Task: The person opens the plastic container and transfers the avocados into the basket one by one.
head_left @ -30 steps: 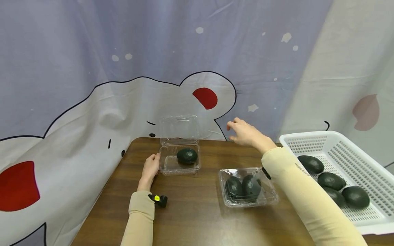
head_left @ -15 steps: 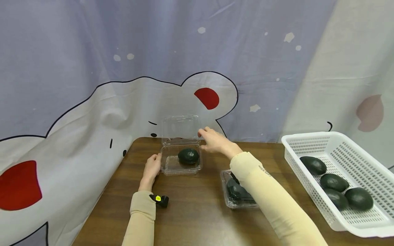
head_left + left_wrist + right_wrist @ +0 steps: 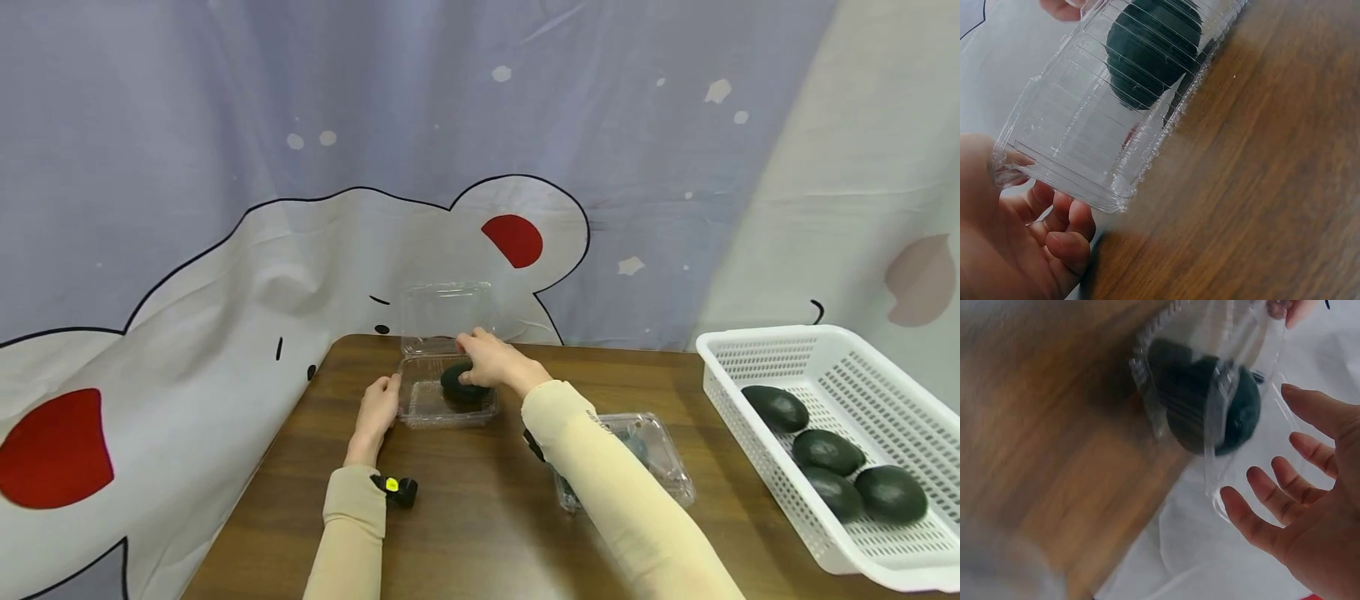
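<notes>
Head view: my left grip (image 3: 377, 407) pinches left edge of clear container (image 3: 425, 402), lid (image 3: 446, 310) raised behind, on wooden table (image 3: 480, 525); my right grip (image 3: 491, 362), fingers spread, hangs over dark green avocado (image 3: 456, 387) in container's right half; white basket (image 3: 795, 500) holding four avocados (image 3: 890, 494) at far right

Left wrist view: my thumb and fingers clasp container's near corner, avocado toward far end

Right wrist view: my fingers splayed just beside avocado; contact with container wall, I cannot tell
</notes>
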The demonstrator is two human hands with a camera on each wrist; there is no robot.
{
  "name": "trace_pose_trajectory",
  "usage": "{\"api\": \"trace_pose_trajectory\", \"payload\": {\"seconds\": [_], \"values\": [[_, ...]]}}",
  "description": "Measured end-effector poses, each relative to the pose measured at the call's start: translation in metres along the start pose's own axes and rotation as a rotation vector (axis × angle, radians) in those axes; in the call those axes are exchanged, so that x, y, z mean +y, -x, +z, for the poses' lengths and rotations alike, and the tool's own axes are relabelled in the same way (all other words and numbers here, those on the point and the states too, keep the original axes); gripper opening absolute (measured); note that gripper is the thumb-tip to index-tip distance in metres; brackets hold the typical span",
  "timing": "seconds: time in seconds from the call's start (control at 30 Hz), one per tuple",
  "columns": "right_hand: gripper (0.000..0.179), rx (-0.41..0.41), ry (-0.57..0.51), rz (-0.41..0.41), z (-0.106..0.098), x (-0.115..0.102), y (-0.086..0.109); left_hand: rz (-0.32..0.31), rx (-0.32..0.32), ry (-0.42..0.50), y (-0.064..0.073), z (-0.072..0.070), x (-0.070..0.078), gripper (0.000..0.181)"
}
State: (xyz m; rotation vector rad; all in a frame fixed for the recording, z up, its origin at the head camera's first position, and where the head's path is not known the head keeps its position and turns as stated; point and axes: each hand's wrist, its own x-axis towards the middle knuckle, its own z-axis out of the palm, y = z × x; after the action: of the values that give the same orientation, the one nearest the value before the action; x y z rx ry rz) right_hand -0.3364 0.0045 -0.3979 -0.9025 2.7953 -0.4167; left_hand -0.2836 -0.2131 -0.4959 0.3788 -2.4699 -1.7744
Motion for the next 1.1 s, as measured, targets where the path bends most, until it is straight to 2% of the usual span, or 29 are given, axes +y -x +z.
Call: {"api": "trace_pose_trajectory", "payload": {"seconds": [0.33, 0.73, 1.1], "values": [[0.045, -0.036, 0.051, 0.041, 0.022, -0.007, -0.011, 0.004, 0.015, -0.003, -0.001, 0.004, 0.001, 0.041], [0.053, -0.066, -0.028, 0.069, 0.047, -0.021, -0.019, -0.007, 0.023, 0.020, -0.001, 0.005, 0.000, 0.040], [0.054, -0.076, 0.006, 0.048, 0.048, -0.027, -0.021, -0.014, 0.017, 0.008, -0.001, 0.001, 0.001, 0.041]]}}
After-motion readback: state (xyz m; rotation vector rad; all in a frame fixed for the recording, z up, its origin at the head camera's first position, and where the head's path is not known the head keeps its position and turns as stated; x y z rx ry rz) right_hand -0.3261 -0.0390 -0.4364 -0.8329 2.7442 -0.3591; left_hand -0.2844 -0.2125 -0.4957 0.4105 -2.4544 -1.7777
